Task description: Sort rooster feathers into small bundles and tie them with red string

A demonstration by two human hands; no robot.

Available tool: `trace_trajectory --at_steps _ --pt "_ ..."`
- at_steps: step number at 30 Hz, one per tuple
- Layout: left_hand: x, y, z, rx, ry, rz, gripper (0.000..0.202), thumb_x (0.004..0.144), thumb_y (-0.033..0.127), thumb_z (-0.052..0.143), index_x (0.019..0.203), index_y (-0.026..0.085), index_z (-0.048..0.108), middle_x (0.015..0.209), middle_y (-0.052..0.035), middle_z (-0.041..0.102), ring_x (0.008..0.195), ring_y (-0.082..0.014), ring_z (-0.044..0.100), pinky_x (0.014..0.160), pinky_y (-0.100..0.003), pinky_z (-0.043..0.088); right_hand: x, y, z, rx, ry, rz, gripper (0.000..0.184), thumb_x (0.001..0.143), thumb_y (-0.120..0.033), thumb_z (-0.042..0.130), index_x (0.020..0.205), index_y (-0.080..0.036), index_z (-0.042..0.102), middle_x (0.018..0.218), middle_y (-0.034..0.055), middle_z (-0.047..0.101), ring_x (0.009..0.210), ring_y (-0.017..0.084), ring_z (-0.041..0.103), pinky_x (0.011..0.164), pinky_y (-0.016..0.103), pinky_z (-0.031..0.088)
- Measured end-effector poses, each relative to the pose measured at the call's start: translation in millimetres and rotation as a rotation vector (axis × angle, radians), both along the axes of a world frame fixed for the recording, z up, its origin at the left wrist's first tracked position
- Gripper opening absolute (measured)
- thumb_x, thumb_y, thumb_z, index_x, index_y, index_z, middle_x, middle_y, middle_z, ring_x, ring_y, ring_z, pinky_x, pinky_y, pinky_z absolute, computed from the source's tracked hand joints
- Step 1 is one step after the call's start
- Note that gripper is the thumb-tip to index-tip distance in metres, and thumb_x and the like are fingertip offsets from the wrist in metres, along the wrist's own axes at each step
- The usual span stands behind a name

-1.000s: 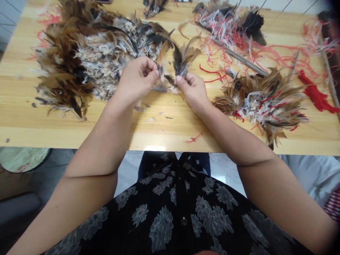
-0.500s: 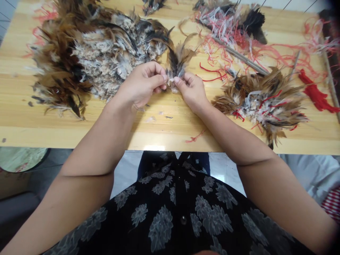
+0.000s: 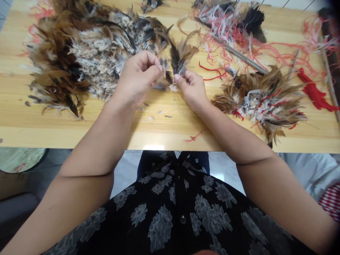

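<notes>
Pinching at fingertips: left hand [image 3: 142,74], feather [image 3: 165,64]; right hand [image 3: 193,88], feather bunch [image 3: 181,56]. Beside: feather pile [image 3: 98,60], worktop [image 3: 164,132].

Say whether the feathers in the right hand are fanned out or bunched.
Fanned at the tips, bunched at the base: the feathers spread apart beyond the right hand, which pinches their lower ends.

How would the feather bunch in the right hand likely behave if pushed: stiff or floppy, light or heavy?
The bunch is probably light: a pinch of the right hand near its base holds it. Its tips would likely bend easily, being thin and splayed. It may shed a little, as small scraps lie on the table nearby.
</notes>
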State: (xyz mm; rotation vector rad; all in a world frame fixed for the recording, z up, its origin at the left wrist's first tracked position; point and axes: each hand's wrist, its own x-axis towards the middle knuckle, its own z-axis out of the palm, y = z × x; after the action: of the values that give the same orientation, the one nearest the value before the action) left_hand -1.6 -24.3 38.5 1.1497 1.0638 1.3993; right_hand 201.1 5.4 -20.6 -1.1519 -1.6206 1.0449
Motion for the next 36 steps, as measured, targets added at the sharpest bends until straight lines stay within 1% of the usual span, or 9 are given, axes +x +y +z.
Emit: trace_trajectory --at_steps 3,6,12,18,24,26,29,33,36 --pt "-2.5 1.7 -8.5 -0.076 -0.042 -0.084 0.042 0.108 0.011 0.11 0.095 0.026 0.074 0.077 0.0041 0.071 0.078 -0.0191 0.066 0.07 -0.032 0.051 -1.6 -1.9 4.4 -0.012 0.012 -0.007 0.045 0.124 -0.041 0.087 0.088 -0.023 0.066 0.082 -0.004 0.053 0.083 0.014 0.051 0.079 0.031 0.042" --pt "-1.3 2.1 -14.5 -0.145 -0.06 -0.083 0.043 0.108 0.008 0.112 0.098 0.025 0.074 0.08 0.0047 0.075 0.086 -0.019 0.077 0.073 -0.03 0.055 -2.9 -3.3 8.1 -0.032 0.036 0.022 0.051 0.118 -0.037 0.094 0.083 -0.023 0.06 0.08 -0.0046 0.049 0.082 0.013 0.05 0.078 0.03 0.042" --pt "7.8 -3.0 -11.5 -0.19 -0.093 -0.074 0.046 0.105 0.007 0.112 0.09 0.026 0.073 0.081 0.004 0.078 0.079 -0.0183 0.077 0.069 -0.031 0.055 -3.7 -3.5 7.3 -0.063 0.095 0.044 0.062 0.112 -0.049 0.102 0.079 -0.024 0.056 0.078 -0.0053 0.047 0.081 0.012 0.05 0.077 0.028 0.044" --pt "17.3 -6.3 -8.4 -0.2 -0.115 -0.051 0.038 0.114 0.017 0.105 0.097 0.028 0.073 0.074 0.0033 0.072 0.095 -0.0229 0.08 0.081 -0.033 0.058 -3.2 -2.0 6.5 -0.096 0.169 0.071 0.061 0.107 -0.059 0.106 0.081 -0.023 0.065 0.08 -0.0042 0.058 0.08 0.013 0.048 0.076 0.029 0.045" --pt "20.0 -9.1 -8.3 -0.198 -0.075 -0.068 0.044 0.102 0.026 0.115 0.095 0.032 0.073 0.078 0.0011 0.076 0.103 -0.0292 0.084 0.078 -0.036 0.059 -1.4 -0.9 6.4 -0.116 0.143 0.108 0.06 0.106 -0.061 0.106 0.083 -0.024 0.065 0.081 -0.0032 0.061 0.082 0.015 0.051 0.077 0.031 0.046" --pt "17.0 -8.9 -7.5 -0.167 -0.04 -0.048 0.041 0.102 0.024 0.115 0.095 0.032 0.075 0.081 0.0002 0.077 0.104 -0.0305 0.083 0.078 -0.036 0.059 -0.6 0.6 3.8 -0.108 0.137 0.112 0.061 0.108 -0.062 0.105 0.085 -0.024 0.064 0.082 -0.0029 0.06 0.083 0.015 0.051 0.077 0.031 0.046" --pt "10.4 -7.6 -1.3 -0.063 0.063 0.077 0.038 0.109 0.015 0.107 0.092 0.031 0.077 0.086 0.0002 0.076 0.101 -0.0275 0.076 0.081 -0.034 0.056 2.1 5.2 -0.8 -0.084 0.16 0.092 0.059 0.112 -0.062 0.101 0.088 -0.025 0.061 0.084 -0.0031 0.057 0.084 0.015 0.05 0.078 0.03 0.045" --pt "1.7 -4.0 9.1 0.035 0.255 0.261 0.045 0.115 -0.012 0.087 0.09 0.024 0.079 0.086 0.0019 0.072 0.086 -0.02 0.058 0.081 -0.033 0.047 7.8 12.7 -1.5 -0.107 0.171 0.041 0.062 0.116 -0.068 0.095 0.091 -0.026 0.057 0.082 -0.005 0.047 0.081 0.014 0.05 0.078 0.028 0.05" --pt "-3.0 -2.8 13.1 0.034 0.343 0.246 0.046 0.11 -0.023 0.084 0.093 0.019 0.079 0.086 0.0029 0.067 0.086 -0.0174 0.052 0.086 -0.031 0.046 8.7 12.1 5.5 -0.153 0.163 -0.003 0.064 0.114 -0.076 0.094 0.091 -0.027 0.058 0.079 -0.0055 0.044 0.078 0.015 0.051 0.075 0.028 0.054"
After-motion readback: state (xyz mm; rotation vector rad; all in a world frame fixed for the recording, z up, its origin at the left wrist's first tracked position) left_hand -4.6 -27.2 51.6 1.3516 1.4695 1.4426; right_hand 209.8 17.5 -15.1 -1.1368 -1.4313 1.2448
